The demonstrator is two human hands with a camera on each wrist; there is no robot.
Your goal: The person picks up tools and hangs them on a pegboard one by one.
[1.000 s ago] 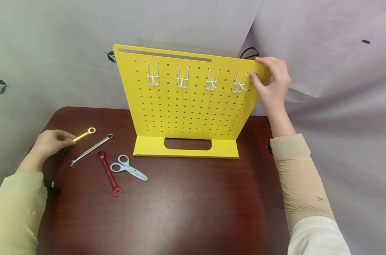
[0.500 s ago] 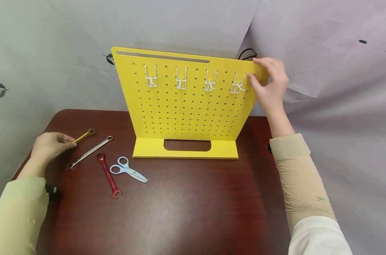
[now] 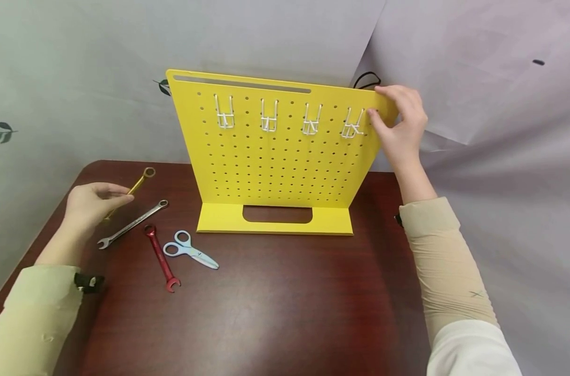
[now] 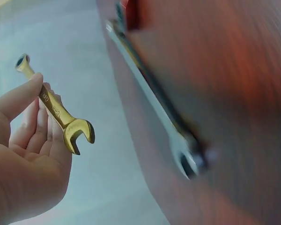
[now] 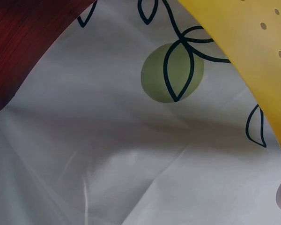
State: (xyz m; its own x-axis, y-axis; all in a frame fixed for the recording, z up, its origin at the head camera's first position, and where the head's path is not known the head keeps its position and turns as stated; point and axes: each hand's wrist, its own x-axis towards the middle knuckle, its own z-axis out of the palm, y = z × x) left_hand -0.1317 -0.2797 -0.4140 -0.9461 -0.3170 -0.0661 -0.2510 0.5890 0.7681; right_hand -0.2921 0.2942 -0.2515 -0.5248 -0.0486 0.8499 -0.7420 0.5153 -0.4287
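My left hand (image 3: 94, 204) pinches a gold combination wrench (image 4: 56, 107) between thumb and fingers, held up off the table. Its ring end points away toward the back, and its open jaw shows below the fingers in the left wrist view. My right hand (image 3: 404, 128) grips the upper right corner of a yellow pegboard (image 3: 275, 172), thumb on the front face and fingers over the top edge. Beside the left hand lies a silver combination wrench (image 3: 133, 224). Nearer the front are a red wrench (image 3: 161, 258) and light blue scissors (image 3: 190, 250).
Several white wire hooks (image 3: 268, 117) hang in a row near the pegboard's top. The board stands on its yellow base (image 3: 219, 218) at the back of the dark red table (image 3: 266, 303). A pale patterned curtain (image 3: 101, 78) hangs behind.
My left hand has lifted the gold wrench off the table and moved it slightly right and back. My right hand keeps its grip on the pegboard corner.
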